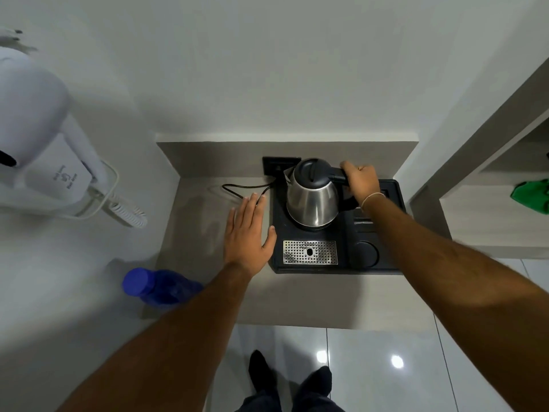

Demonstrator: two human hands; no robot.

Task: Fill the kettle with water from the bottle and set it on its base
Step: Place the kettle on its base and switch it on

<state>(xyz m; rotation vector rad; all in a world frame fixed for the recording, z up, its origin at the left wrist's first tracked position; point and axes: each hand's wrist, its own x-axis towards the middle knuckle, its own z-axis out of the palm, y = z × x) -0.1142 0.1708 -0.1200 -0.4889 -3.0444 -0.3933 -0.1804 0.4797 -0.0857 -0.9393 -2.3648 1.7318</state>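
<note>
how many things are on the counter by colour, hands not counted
blue: 1, the bottle
steel with black lid and handle: 1, the kettle
black: 2, the tray and the cord
total: 4
The right hand grips the kettle handle; the left hand lies open.
</note>
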